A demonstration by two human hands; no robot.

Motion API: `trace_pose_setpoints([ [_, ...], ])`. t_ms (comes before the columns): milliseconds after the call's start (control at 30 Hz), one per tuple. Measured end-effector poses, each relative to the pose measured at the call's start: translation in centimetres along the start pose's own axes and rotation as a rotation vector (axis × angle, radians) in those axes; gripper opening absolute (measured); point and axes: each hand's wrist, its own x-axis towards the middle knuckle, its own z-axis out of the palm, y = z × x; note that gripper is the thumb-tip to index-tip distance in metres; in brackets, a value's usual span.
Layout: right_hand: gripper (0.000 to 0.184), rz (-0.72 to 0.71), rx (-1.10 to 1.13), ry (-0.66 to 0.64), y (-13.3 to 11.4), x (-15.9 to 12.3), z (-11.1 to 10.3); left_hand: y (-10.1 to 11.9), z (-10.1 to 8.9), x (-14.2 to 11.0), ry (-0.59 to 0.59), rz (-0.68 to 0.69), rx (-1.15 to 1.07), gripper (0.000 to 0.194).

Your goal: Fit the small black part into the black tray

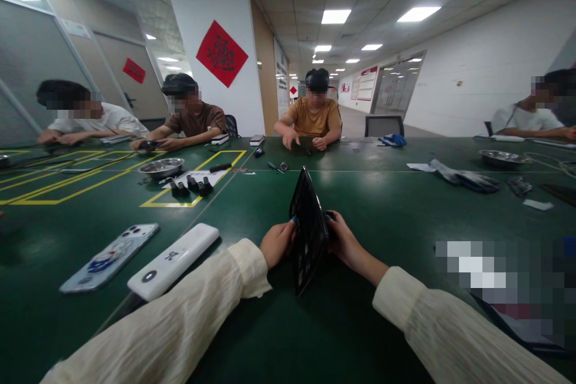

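Observation:
In the head view, a thin black flat panel with a glossy rim, tablet-like in shape, is held upright and slightly turned above the green table. Its exact kind cannot be made out. My left hand grips its left side, thumb on the dark face. Closed around the right edge is my right hand, with some fingers hidden behind the panel. Left of my left sleeve lie a white power bank and a phone in a patterned case.
Several black cylindrical parts stand near a metal bowl at the left. Gloves and another bowl are at the right. A co-worker in a mustard shirt sits opposite; other people sit around the green table.

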Motion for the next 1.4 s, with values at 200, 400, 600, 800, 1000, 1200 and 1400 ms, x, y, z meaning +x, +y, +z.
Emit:
trace_pose_setpoints([
  [200,0.038,-0.014,-0.018,-0.007,0.2,0.1,-0.1,-0.3,0.1,0.1,0.015,0.003,-0.023,0.041],
  [400,0.039,-0.007,-0.036,-0.008,0.1,0.0,0.0,0.0,0.2,0.0,0.052,-0.017,-0.076,0.033],
  [600,0.039,0.001,-0.049,-0.006,0.0,0.0,-0.1,0.1,0.2,0.1,0.021,-0.027,-0.177,0.026],
  [800,0.039,-0.008,-0.021,0.01,0.6,0.5,-0.2,-0.3,0.3,0.3,0.048,-0.043,-0.212,0.032],
  [1000,0.037,-0.014,-0.003,-0.002,0.4,0.2,-0.1,-0.5,0.4,0.5,0.03,-0.05,-0.232,0.042],
  [1200,0.038,-0.015,-0.02,0.0,0.3,0.2,-0.1,-0.5,0.4,0.5,0.046,-0.033,-0.221,0.034],
  [1400,0.038,-0.016,-0.012,-0.005,0.6,0.4,-0.2,0.6,0.3,-0.1,0.091,0.005,-0.128,0.024],
])
